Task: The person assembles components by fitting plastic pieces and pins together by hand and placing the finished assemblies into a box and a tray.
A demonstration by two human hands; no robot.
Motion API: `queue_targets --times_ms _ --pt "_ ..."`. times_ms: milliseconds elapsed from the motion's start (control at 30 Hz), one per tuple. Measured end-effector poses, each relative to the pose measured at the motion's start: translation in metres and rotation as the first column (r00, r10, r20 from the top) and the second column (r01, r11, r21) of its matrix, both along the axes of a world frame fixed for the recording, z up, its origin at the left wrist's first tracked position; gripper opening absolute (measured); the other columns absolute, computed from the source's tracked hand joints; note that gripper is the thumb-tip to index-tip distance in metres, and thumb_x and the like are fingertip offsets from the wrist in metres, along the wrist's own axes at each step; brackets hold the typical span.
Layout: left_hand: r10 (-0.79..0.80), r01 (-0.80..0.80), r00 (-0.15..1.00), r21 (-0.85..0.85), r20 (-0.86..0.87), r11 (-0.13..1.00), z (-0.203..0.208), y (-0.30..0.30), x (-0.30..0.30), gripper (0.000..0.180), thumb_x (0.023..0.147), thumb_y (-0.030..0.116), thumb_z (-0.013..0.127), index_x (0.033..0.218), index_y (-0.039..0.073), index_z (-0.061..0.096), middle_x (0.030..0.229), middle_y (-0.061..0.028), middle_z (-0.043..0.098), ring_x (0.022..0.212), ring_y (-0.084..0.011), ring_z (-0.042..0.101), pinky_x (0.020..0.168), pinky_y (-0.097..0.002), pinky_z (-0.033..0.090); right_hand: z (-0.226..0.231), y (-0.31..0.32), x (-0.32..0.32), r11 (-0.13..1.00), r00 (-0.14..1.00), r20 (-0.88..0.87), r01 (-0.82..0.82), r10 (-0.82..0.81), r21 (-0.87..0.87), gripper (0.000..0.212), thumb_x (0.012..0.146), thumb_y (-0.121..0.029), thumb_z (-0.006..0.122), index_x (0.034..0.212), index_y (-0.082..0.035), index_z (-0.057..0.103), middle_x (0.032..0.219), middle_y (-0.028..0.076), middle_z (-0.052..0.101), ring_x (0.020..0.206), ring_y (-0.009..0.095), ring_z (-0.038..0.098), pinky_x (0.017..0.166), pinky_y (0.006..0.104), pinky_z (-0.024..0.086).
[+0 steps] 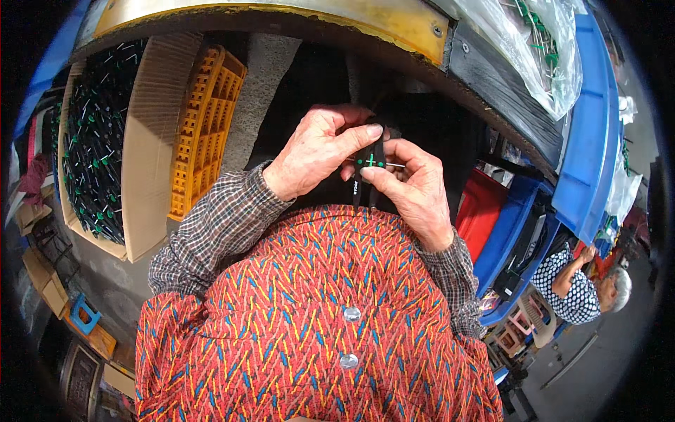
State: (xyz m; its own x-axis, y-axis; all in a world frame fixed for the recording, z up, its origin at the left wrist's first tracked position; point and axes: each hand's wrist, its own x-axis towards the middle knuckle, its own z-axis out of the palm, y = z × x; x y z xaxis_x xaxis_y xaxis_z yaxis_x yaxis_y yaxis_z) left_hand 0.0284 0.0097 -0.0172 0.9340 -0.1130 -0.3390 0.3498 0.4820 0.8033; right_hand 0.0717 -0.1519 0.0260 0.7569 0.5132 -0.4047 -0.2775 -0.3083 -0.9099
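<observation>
Both my hands meet in front of my waist around a small black piece (370,152) with a green cross and green dots on its face. My left hand (313,149) pinches its upper end between thumb and fingers. From the other side, my right hand (416,184) grips the lower part, the thumb pressed beside the green cross. A thin metal rod (395,165) sticks out sideways near the right fingers. Two narrow black straps (356,191) hang below the piece, one with pale lettering. Some of my fingertips are hidden behind it.
Left stands a cardboard box (156,141) full of black-and-green pieces (95,148) with metal rods, beside an orange plastic crate (209,133). A worn bench edge (295,21) crosses ahead. Right are a plastic bag (517,53), blue trays (587,133), a red bin (481,211) and another person (573,285).
</observation>
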Motion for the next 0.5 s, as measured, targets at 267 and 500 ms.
queue_targets --times_ms 267,500 --pt "0.025 -0.025 1.000 -0.025 -0.015 0.999 -0.001 -0.002 0.000 0.024 0.093 0.021 0.060 0.104 -0.001 0.060 0.078 -0.0009 0.061 0.058 -0.0042 0.051 0.047 -0.0195 0.043 -0.005 -0.010 0.007 0.967 0.979 0.050 -0.189 0.200 -0.170 0.019 0.084 -0.012 0.069 0.094 0.003 0.063 0.074 0.000 0.061 0.065 0.003 0.053 0.056 0.0209 0.043" --pt "0.023 -0.023 1.000 -0.018 -0.013 1.000 -0.004 -0.001 0.001 0.026 0.093 0.021 0.060 0.107 -0.001 0.059 0.077 -0.0005 0.060 0.059 -0.0045 0.051 0.048 -0.0197 0.043 -0.006 -0.010 0.010 0.986 0.990 0.058 -0.119 0.126 -0.117 0.017 0.085 -0.014 0.069 0.087 0.003 0.063 0.069 0.000 0.058 0.063 0.003 0.050 0.054 0.0219 0.040"
